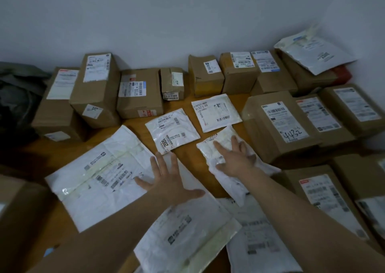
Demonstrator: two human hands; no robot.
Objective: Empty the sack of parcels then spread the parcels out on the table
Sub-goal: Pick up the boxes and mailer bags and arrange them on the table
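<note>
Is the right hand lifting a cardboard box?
No, the right hand lies flat on a white plastic mailer on the table.

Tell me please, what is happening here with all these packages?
A person is spreading parcels out on a wooden table. The left hand lies open and flat on a large white mailer, and the right hand presses on a small white pouch. Cardboard boxes already line the back and right side.

Glossy crinkled plastic mailers (100, 174); matt cardboard boxes (139, 93); smooth wood table (187, 156)
</note>
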